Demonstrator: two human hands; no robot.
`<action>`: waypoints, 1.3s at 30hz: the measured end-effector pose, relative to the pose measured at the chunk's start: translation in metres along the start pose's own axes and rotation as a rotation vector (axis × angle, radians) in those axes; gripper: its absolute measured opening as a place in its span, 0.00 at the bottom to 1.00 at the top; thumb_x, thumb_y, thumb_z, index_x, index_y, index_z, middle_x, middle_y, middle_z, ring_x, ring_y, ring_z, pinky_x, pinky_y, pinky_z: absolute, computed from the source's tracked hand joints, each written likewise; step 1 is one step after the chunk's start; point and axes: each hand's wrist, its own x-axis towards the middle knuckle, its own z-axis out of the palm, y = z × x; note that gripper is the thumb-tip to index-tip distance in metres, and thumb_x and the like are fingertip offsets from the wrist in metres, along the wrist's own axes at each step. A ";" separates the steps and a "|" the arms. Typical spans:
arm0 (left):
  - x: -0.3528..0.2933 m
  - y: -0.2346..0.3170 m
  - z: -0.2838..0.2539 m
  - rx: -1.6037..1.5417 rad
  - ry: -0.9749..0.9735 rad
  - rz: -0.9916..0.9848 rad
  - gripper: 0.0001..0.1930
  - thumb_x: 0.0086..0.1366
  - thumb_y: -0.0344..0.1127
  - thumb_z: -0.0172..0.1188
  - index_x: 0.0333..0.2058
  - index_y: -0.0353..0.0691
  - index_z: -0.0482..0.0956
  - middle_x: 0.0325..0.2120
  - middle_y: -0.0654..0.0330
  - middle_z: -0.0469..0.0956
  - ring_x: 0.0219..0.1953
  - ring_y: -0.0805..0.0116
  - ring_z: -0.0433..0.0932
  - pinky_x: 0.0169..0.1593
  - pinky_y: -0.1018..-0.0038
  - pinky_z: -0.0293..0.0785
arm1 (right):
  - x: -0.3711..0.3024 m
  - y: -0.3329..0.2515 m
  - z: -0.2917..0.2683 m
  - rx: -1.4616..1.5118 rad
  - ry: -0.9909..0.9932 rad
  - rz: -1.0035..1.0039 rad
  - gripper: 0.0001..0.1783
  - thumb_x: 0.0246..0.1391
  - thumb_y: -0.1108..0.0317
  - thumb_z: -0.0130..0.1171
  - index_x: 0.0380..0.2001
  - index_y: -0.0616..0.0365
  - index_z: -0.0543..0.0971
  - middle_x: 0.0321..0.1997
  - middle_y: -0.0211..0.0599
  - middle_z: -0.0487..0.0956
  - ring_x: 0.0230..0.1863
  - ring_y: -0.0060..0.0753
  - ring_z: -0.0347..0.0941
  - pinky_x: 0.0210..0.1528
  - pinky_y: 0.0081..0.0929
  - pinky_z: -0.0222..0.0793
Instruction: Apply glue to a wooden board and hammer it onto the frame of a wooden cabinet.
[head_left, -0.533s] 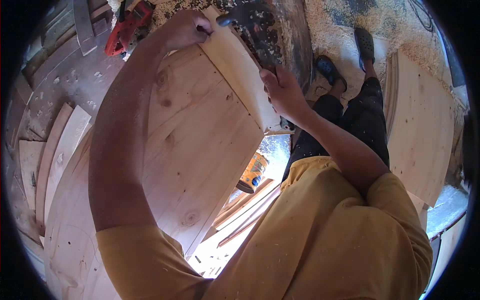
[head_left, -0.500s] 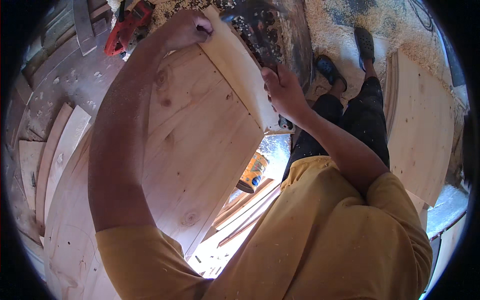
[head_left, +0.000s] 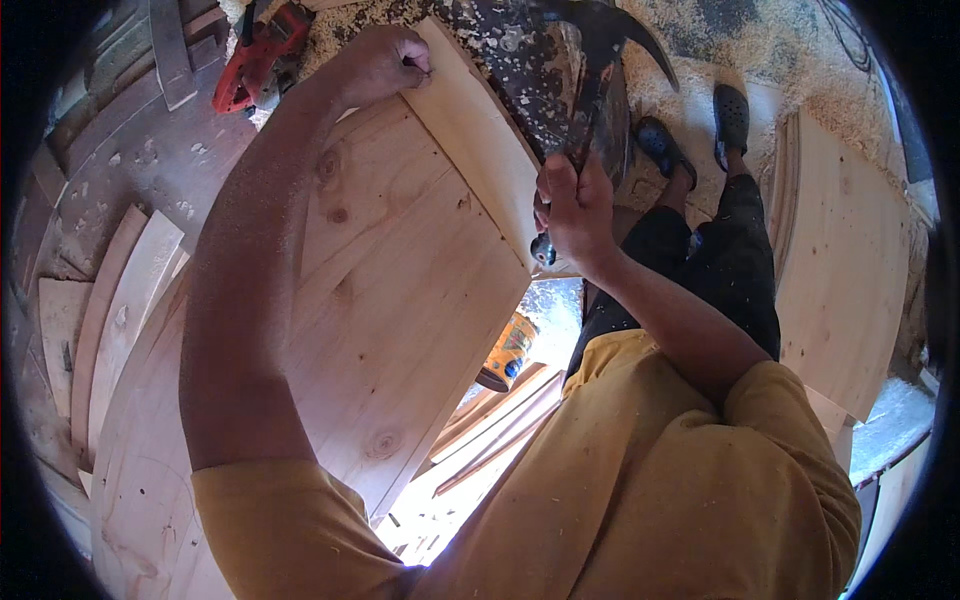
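Observation:
My right hand (head_left: 580,215) is wrapped round the handle of a claw hammer (head_left: 590,95). The dark metal head is up and away from the wood, its curved claw pointing right. At the far end of a narrow pale board (head_left: 470,120), my left hand (head_left: 385,68) rests with curled fingers; whatever they pinch, if anything, is too small to make out. That board lies along the right edge of a broad knotty wood panel (head_left: 400,270), which stretches beneath my left arm.
A red power tool (head_left: 262,60) lies at the far left among shavings. Beside the narrow board stands a dark, paint-spotted surface (head_left: 510,45). An orange-yellow container (head_left: 508,350) and wood strips (head_left: 500,425) sit below the panel. Stacked panels (head_left: 845,260) stand on the right.
The hammer, blurred before, has swung up and to the right, and its head now shows clearly. My right hand has turned with it. My left hand has barely moved.

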 end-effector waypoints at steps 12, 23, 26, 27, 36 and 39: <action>0.010 -0.010 -0.033 -0.231 0.070 -0.405 0.22 0.57 0.43 0.65 0.46 0.38 0.75 0.22 0.66 0.74 0.21 0.79 0.70 0.27 0.80 0.67 | -0.001 -0.002 -0.010 -0.341 0.040 -0.041 0.14 0.61 0.62 0.50 0.32 0.64 0.68 0.18 0.43 0.70 0.20 0.38 0.68 0.25 0.34 0.63; 0.017 -0.041 -0.013 -0.436 -0.056 -0.406 0.36 0.54 0.43 0.69 0.57 0.39 0.62 0.24 0.61 0.73 0.19 0.75 0.69 0.25 0.76 0.69 | 0.003 -0.002 0.007 -0.406 0.002 0.015 0.14 0.60 0.62 0.52 0.32 0.64 0.67 0.20 0.43 0.71 0.19 0.35 0.68 0.24 0.31 0.64; 0.021 -0.040 -0.015 -0.427 -0.175 -0.407 0.34 0.54 0.43 0.69 0.56 0.39 0.63 0.24 0.60 0.72 0.20 0.75 0.69 0.25 0.76 0.69 | 0.003 -0.002 0.009 0.082 0.036 -0.032 0.13 0.59 0.63 0.51 0.32 0.64 0.68 0.22 0.47 0.72 0.23 0.41 0.71 0.27 0.33 0.65; 0.021 -0.037 -0.016 -0.432 -0.178 -0.412 0.34 0.54 0.43 0.69 0.56 0.39 0.63 0.24 0.60 0.72 0.20 0.75 0.69 0.25 0.76 0.69 | 0.001 -0.003 0.010 0.164 0.050 0.028 0.13 0.59 0.63 0.51 0.32 0.64 0.68 0.23 0.48 0.72 0.24 0.42 0.72 0.28 0.33 0.66; 0.021 0.010 -0.039 -0.250 -0.245 -0.542 0.30 0.57 0.37 0.66 0.56 0.39 0.63 0.26 0.58 0.76 0.24 0.68 0.73 0.28 0.70 0.70 | 0.002 -0.008 0.006 0.009 -0.022 -0.062 0.13 0.59 0.63 0.52 0.34 0.65 0.69 0.23 0.49 0.73 0.25 0.40 0.73 0.30 0.35 0.67; 0.017 0.005 -0.036 -0.217 -0.126 -0.638 0.24 0.56 0.38 0.66 0.48 0.39 0.66 0.25 0.59 0.74 0.25 0.69 0.73 0.29 0.71 0.71 | 0.003 0.001 0.009 -0.735 -0.192 -0.156 0.07 0.63 0.64 0.45 0.38 0.54 0.67 0.19 0.22 0.63 0.16 0.12 0.58 0.16 0.14 0.59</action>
